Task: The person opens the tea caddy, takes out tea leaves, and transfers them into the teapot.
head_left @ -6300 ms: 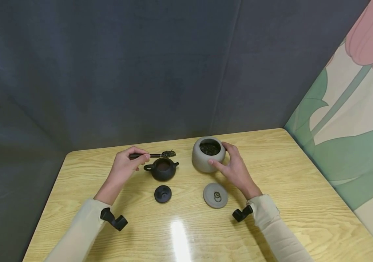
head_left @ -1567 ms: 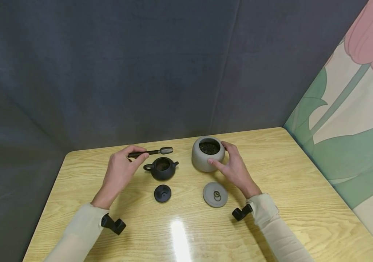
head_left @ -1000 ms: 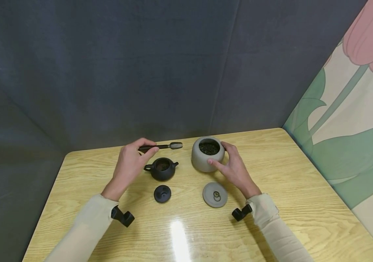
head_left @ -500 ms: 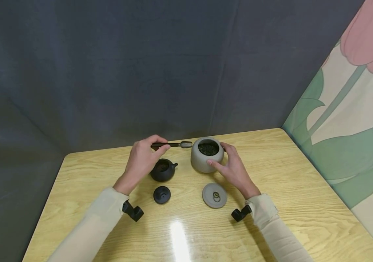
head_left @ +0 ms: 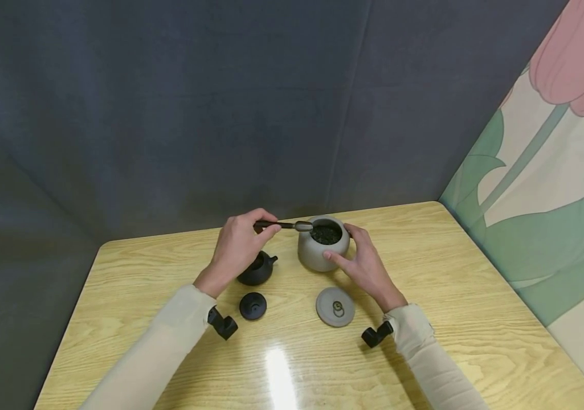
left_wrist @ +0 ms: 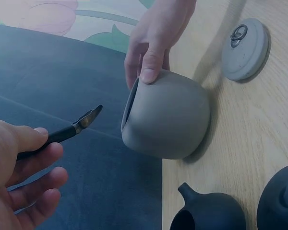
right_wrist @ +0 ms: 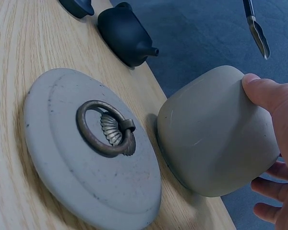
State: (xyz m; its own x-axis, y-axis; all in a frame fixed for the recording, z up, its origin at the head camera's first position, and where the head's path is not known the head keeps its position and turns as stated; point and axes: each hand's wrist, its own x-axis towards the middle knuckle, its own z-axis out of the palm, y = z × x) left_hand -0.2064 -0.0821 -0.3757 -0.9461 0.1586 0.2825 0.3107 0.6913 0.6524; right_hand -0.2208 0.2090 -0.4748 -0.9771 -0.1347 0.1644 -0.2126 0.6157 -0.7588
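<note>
My left hand (head_left: 241, 241) pinches the dark handle of a small scoop (head_left: 303, 226), whose metal end hangs over the left rim of a grey jar (head_left: 314, 254). Dark leaves lie inside the jar. In the left wrist view the scoop (left_wrist: 89, 118) is held above the jar's mouth, apart from it. My right hand (head_left: 366, 263) grips the jar's right side, thumb on the front; the right wrist view shows that thumb near the jar's (right_wrist: 216, 134) rim. Below my left hand stands a black teapot (head_left: 256, 272), its handle hidden by the hand.
The black teapot lid (head_left: 253, 306) lies in front of the teapot. A round grey lid (head_left: 335, 307) with a metal ring lies in front of the jar. All stand on a wooden table (head_left: 302, 364), with a dark curtain (head_left: 209, 114) behind and a flowered cloth at the right.
My left hand has moved right with the scoop, from above the teapot to the jar's rim. The scoop held dark leaves in the oldest frame; later frames show none. My right hand stays on the jar.
</note>
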